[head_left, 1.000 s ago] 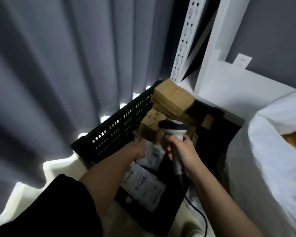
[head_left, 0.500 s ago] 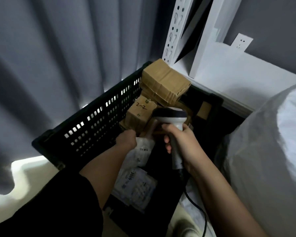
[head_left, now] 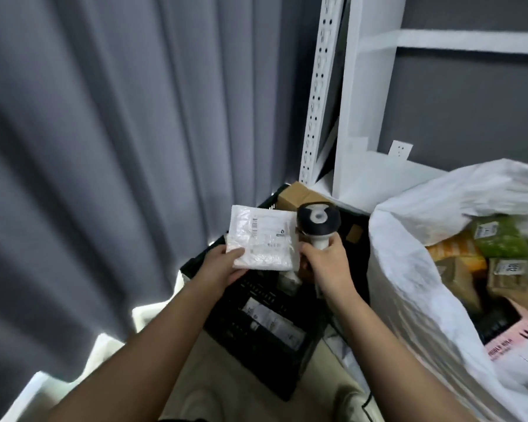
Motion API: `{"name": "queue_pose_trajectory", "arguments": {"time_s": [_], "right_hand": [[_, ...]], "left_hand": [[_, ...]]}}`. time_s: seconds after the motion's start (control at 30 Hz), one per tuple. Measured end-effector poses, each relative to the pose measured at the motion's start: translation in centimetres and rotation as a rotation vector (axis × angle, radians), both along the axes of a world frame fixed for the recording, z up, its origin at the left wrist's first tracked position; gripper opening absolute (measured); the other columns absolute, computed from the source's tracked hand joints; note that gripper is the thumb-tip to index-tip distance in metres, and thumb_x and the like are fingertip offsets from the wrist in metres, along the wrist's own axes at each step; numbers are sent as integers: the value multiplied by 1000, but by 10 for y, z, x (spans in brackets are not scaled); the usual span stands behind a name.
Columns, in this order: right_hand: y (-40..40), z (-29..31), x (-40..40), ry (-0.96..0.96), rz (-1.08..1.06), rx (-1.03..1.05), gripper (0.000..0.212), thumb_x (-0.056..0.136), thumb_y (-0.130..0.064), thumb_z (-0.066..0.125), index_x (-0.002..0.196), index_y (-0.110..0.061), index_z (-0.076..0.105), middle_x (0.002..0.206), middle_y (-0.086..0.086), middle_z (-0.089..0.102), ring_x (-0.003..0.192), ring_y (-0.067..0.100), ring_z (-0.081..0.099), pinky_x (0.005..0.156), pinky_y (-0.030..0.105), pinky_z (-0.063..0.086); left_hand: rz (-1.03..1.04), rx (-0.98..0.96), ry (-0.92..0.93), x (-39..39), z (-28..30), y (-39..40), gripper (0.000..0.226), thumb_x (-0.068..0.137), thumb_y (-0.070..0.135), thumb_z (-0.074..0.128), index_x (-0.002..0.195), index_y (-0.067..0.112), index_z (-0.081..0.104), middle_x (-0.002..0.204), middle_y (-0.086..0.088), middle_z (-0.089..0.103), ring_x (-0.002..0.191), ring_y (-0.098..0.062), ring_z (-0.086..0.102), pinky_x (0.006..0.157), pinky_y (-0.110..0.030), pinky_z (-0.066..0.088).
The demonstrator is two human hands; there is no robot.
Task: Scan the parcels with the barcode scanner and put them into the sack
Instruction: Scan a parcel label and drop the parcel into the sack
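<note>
Currently head view: left hand [head_left: 223, 266] pinches flat white plastic-bagged parcel [head_left: 261, 239] above black slotted plastic crate [head_left: 256, 330]; right hand [head_left: 326, 263] grips black-and-white handheld barcode scanner [head_left: 317, 223] just right of it. White woven sack [head_left: 409, 284] stands far right.

Left hand [head_left: 223, 266] holding white parcel [head_left: 262, 239] above black crate [head_left: 256, 327], right hand [head_left: 326, 263] gripping barcode scanner [head_left: 317, 223], white sack [head_left: 409, 269] alongside

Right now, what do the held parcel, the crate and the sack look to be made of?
Parcel: glossy white plastic mailer, wrinkled, printed label. Crate: matte black rigid plastic, judging by its perforated walls. Sack: thin white crinkled plastic, possibly woven; too blurred to tell.
</note>
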State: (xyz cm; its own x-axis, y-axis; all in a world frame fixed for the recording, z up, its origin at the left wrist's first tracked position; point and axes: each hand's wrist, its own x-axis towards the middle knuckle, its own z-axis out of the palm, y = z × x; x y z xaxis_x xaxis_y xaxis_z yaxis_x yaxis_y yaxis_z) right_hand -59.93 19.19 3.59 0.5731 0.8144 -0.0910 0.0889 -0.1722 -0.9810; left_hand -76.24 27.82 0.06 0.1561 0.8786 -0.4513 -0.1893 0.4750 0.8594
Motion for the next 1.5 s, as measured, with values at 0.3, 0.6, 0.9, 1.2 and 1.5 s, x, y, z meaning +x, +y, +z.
{"name": "queue_pose_trajectory", "arguments": {"time_s": [0.3, 0.6, 0.9, 1.2, 1.5], "right_hand": [[-38, 12, -19, 73, -77, 259, 52, 80, -10, 76, 124, -25, 53, 109, -9, 66, 103, 12, 62, 90, 30, 45], [-25, 18, 14, -121, 23, 169, 41, 80, -4, 66, 117, -18, 55, 97, -2, 66, 88, 15, 63, 75, 28, 45], [-29, 20, 16, -345, 249, 18, 41, 80, -15, 69, 115, -29, 54, 92, -16, 62, 84, 1, 57, 67, 18, 42], [-33, 18, 9, -255, 94, 154, 29, 79, -14, 72, 100, -30, 58, 96, -2, 66, 86, 15, 61, 71, 28, 44], [-58, 20, -5, 45, 557, 23, 25, 89, -4, 65, 70, -8, 49, 45, 5, 42, 38, 15, 33, 46, 26, 31]], "left_hand": [[22, 38, -235, -7, 40, -62, 16, 92, 8, 58, 101, 20, 63, 98, 2, 71, 92, -15, 65, 74, -27, 49], [-51, 309, -26, -22, 52, -48, 17, 91, 17, 62, 108, 19, 62, 99, -2, 73, 87, -16, 70, 67, -21, 55], [-545, 399, 407, -29, 49, -54, 14, 93, 21, 61, 104, 15, 69, 89, 4, 76, 79, -9, 72, 61, -15, 52], [-296, 354, 349, -40, 35, -41, 17, 96, 22, 56, 87, 20, 70, 82, 1, 72, 75, -15, 62, 68, -25, 46], [194, 297, 155, -53, 20, -20, 15, 98, 13, 51, 106, 11, 63, 87, 0, 69, 72, -10, 63, 59, -17, 51]]}}
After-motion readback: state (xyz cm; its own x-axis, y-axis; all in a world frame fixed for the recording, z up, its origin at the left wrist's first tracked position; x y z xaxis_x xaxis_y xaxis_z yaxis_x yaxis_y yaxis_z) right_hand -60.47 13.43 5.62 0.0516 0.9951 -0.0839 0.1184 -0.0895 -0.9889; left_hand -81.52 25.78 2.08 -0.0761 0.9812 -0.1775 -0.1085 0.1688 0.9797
